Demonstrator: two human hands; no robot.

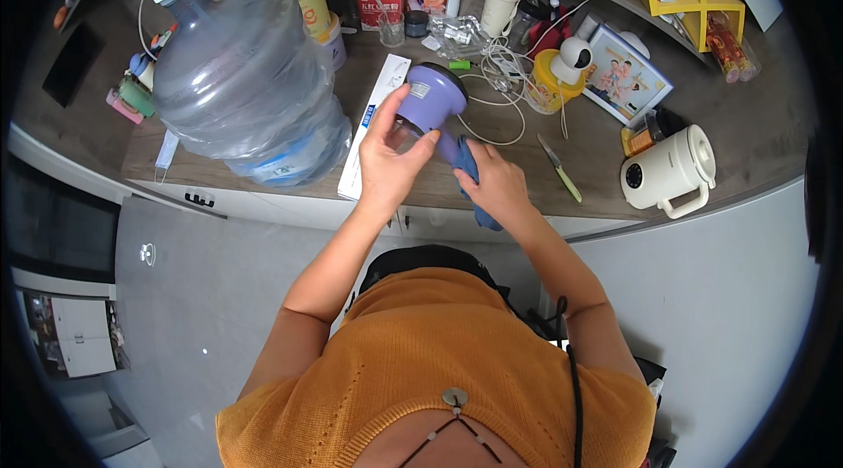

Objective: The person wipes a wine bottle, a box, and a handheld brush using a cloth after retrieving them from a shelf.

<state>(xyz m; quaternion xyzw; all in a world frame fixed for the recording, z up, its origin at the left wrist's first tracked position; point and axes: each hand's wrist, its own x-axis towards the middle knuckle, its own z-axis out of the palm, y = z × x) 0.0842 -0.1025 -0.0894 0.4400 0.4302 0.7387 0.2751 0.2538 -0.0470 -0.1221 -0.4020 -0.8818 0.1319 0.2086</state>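
Over the counter I hold up a purple handheld appliance [441,97] with a thick round head and a slimmer handle. My left hand [387,162] grips the head, thumb and fingers on either side of it. A dark see-through part shows in the gap between thumb and fingers. My right hand [497,183] is closed on a blue cloth [467,162] at the handle; part of the cloth hangs below the hand. Whether the cloth wraps all the way round the handle is hidden. Behind my left hand lies a long white box [354,171].
At left stands a large clear water bottle [237,73] with a pump on top. A green-handled knife [559,168] lies right of my right hand, near a white kettle [672,171]. White cables [505,99], a small camera [575,55] and a framed photo [628,73] are behind.
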